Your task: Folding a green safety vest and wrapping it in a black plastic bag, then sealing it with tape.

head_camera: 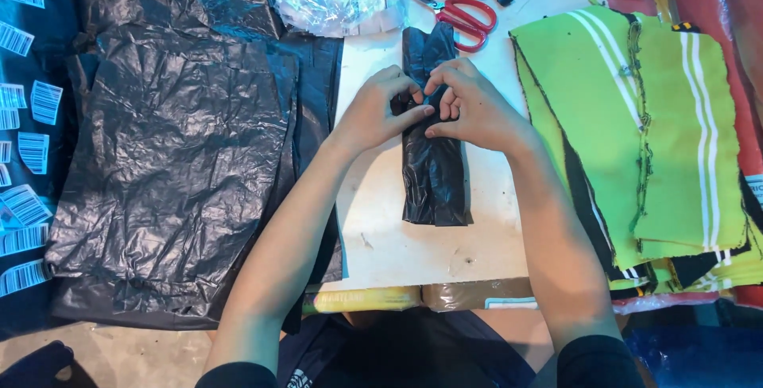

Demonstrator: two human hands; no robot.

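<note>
A narrow folded black plastic bag lies on the pale table, just right of a stack of flat black bags. The left hand and right hand pinch its upper part, fingers closed on the film. It looks light, soft and slippery, best gripped at the folds.

Bare table below the bundle, hemmed by black bags left, green cloth stack right.
</note>
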